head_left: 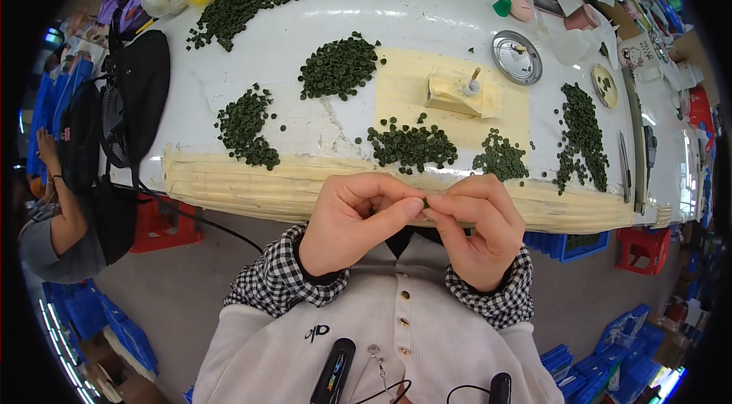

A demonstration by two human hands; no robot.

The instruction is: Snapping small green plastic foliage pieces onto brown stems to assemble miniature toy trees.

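while both hands meet just in front of the table edge, a tiny dark green rubbery piece (425, 206) sits pinched between them, barely showing between the fingertips. the left hand (352, 222) curls with thumb and forefinger pressed together on it from the left; the right hand (476, 230) nips it from the right, the other fingers folded under. both come out of black-and-white checked cuffs (284, 280) over a cream buttoned cardigan (381, 328).

a piece that small and smooth looks easy to lose: if either pinch slackens it would likely drop into the lap or onto the grey floor (175, 289), since the hands hang off the table rather than over it. squeezing too hard could probably bend it, as it appears soft.

just beyond the hands, a heap of the same dark green round pieces (412, 146) lies on the white glossy tabletop (427, 15), near the edge, which is wrapped in layered beige masking tape (229, 179); a careless wrist could sweep some off. further heaps (338, 66) are scattered about, matte and pebbly. a taped cream block with a small upright tool (463, 91) stands behind, beside a round shiny metal tin (516, 57).
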